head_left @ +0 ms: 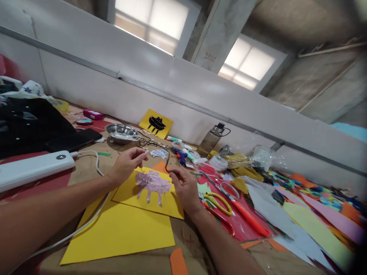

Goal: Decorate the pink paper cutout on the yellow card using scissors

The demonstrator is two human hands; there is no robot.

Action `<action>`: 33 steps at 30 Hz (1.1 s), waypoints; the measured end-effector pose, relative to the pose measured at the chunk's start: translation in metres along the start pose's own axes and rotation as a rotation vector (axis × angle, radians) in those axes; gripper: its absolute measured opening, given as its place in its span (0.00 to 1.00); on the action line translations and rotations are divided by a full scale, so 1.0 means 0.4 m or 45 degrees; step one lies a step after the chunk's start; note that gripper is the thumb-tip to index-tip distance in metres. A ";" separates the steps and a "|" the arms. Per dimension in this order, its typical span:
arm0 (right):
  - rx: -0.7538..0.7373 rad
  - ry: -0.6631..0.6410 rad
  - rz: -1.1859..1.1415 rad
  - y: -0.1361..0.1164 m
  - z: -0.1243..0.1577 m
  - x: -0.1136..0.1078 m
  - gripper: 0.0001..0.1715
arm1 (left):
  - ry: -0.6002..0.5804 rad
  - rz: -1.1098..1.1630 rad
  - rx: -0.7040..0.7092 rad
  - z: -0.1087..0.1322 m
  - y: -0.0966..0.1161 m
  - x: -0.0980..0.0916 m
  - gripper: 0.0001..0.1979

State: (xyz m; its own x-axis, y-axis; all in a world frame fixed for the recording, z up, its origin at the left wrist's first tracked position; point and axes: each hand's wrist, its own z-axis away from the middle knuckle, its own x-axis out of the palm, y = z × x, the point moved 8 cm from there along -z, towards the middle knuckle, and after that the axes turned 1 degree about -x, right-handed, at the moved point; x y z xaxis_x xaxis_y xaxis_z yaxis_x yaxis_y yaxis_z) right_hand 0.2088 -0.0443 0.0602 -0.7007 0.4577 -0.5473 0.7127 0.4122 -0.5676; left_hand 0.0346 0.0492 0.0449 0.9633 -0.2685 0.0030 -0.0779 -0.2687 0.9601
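Note:
My left hand [127,164] is raised over the far left edge of a yellow card, thumb and forefinger pinching a tiny pale bead-like piece [146,151]. Across the card, the fingers of my right hand [185,187] are closed on a thin black cord [166,165], which runs back among the clutter. Between the hands lies a pink cutout [153,182], shaped like a boat with drips hanging down and dotted with shiny beads, on the yellow card [130,196]. A larger yellow sheet [120,233] is partly under that card.
A metal bowl [122,133] and a yellow card with a black cutout [156,124] stand behind. Yellow-handled scissors [219,202], red-handled scissors [249,217], a bottle [210,139] and paper scraps [315,221] lie rightward. A white power strip [36,168] and its cable [94,215] are left.

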 end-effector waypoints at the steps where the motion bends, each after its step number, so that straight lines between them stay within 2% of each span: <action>1: 0.003 -0.003 -0.011 0.000 0.002 0.002 0.10 | 0.018 0.001 0.010 -0.001 0.001 -0.002 0.12; 6: 0.021 -0.043 -0.027 0.011 0.011 0.014 0.09 | 0.016 0.028 0.003 -0.005 -0.008 -0.003 0.12; 12: 0.039 -0.018 0.002 0.027 0.005 0.006 0.10 | -0.018 0.051 0.011 -0.001 -0.001 -0.003 0.11; 19: 0.101 -0.006 -0.166 0.016 0.003 0.005 0.12 | -0.178 -0.023 0.058 0.013 0.023 0.025 0.11; 25: 0.203 0.092 -0.356 0.015 -0.059 -0.018 0.13 | -0.224 0.050 0.010 -0.001 0.046 0.057 0.12; 29: 0.308 0.067 -0.519 0.027 -0.112 0.009 0.13 | -0.296 0.001 -0.011 -0.006 0.050 0.091 0.12; 33: 0.301 0.082 -0.485 0.040 -0.091 0.039 0.11 | -0.203 -0.169 0.038 0.006 0.025 0.070 0.13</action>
State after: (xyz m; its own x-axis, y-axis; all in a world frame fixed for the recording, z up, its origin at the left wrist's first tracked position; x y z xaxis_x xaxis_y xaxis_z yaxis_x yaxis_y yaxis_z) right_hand 0.2104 -0.0021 0.0650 -0.9025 0.3596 -0.2370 0.3718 0.3728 -0.8502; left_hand 0.0603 0.0365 0.0540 0.9129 -0.3711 -0.1698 0.0376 -0.3379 0.9404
